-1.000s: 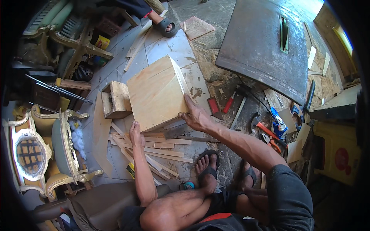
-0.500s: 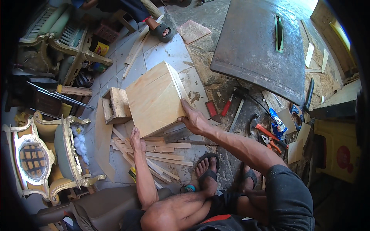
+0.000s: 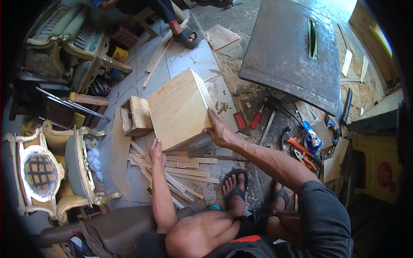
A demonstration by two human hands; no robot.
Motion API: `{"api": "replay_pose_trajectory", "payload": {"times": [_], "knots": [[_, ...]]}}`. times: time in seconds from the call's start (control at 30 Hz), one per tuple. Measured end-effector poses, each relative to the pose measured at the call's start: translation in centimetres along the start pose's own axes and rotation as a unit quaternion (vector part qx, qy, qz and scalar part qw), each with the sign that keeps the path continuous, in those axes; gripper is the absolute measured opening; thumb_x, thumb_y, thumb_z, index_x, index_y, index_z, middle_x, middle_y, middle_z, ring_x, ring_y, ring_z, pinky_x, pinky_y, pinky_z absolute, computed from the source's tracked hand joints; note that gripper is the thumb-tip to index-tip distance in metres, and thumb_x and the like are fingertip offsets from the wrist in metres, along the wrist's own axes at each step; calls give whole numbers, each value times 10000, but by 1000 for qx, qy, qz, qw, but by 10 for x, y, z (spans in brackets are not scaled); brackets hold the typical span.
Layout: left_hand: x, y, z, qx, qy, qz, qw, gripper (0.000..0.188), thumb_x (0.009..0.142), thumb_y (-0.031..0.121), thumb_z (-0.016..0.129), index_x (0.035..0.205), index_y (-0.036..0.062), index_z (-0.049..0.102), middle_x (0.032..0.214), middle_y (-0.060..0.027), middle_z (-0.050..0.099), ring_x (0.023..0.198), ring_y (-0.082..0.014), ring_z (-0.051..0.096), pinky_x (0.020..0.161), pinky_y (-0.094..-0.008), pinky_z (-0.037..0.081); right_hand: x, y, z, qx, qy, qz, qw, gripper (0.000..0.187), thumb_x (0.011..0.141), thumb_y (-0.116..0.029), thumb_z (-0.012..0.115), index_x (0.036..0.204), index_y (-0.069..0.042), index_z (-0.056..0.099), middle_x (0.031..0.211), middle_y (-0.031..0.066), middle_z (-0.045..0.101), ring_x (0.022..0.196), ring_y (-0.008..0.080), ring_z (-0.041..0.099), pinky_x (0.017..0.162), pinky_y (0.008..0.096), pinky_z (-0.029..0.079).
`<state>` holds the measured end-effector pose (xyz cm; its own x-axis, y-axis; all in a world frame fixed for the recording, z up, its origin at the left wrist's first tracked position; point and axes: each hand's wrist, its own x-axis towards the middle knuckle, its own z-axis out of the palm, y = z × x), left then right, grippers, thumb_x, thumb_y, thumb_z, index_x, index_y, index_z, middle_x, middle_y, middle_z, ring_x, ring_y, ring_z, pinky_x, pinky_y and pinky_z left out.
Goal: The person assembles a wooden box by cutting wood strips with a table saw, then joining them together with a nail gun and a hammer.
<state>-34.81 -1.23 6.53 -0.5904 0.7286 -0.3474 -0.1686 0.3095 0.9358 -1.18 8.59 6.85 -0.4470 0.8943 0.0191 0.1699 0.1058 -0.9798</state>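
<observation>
A pale plywood box [image 3: 183, 107] is tilted in front of me, its broad flat face turned up. My right hand [image 3: 220, 131] grips its right edge, the thumb on the near side and the fingers along the far side. At the near left corner, my left hand [image 3: 158, 152] is closed on the box's lower edge, fingertips upward. Against the box's left side stands a small rough wooden block stand [image 3: 137, 118]. Thin wood strips [image 3: 185, 165] lie in a loose pile on the tiles beneath the near edge, partly hidden by the box.
Tools lie on the floor at right: a hammer [image 3: 269, 103], orange-handled pliers [image 3: 304, 159] and a blue-handled saw [image 3: 332, 129]. A dark metal-topped table [image 3: 288, 56] stands beyond them. Carved chair frames [image 3: 41, 172] crowd the left. Another person's sandalled foot [image 3: 188, 38] is at the far side.
The whole view has shifted slightly, so things appear a little further right. Both hands keep the same hold on the box, which shows no clear movement of its own.
</observation>
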Motion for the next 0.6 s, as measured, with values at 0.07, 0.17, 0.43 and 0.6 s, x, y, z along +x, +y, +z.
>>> {"api": "replay_pose_trajectory", "payload": {"times": [0.07,0.17,0.43,0.6], "knots": [[-2,2,10,-14,-27,-10,999,654,981,212,681,1524,-41,420,1497,-142,532,1389,-249,473,1186,-465,311,3,4,-6,4,-14,22,1000,767,979,-107,637,1573,83,191,1571,370,323,1473,466,348,1219,426,330],[-5,-1,15,-47,-31,-29,998,682,964,217,699,1531,-33,413,1512,-140,520,1400,-262,463,1183,-479,304,15,3,-11,23,-48,60,997,786,1009,-119,594,1615,45,121,1651,294,251,1540,380,259,1257,368,234],[-48,-9,95,-45,91,-4,995,671,916,304,767,1442,-48,543,1269,-118,691,1137,-191,630,1011,-337,473,73,28,-89,215,-66,182,957,581,986,-141,514,1554,-38,445,1513,122,530,1391,230,491,1154,333,364],[-43,-39,99,41,137,98,985,591,938,372,734,1358,-28,623,1194,-185,743,1107,-245,710,955,-345,550,79,25,-102,47,-93,158,982,570,965,-194,501,1515,-43,509,1319,81,641,1130,191,589,973,301,470]]}}
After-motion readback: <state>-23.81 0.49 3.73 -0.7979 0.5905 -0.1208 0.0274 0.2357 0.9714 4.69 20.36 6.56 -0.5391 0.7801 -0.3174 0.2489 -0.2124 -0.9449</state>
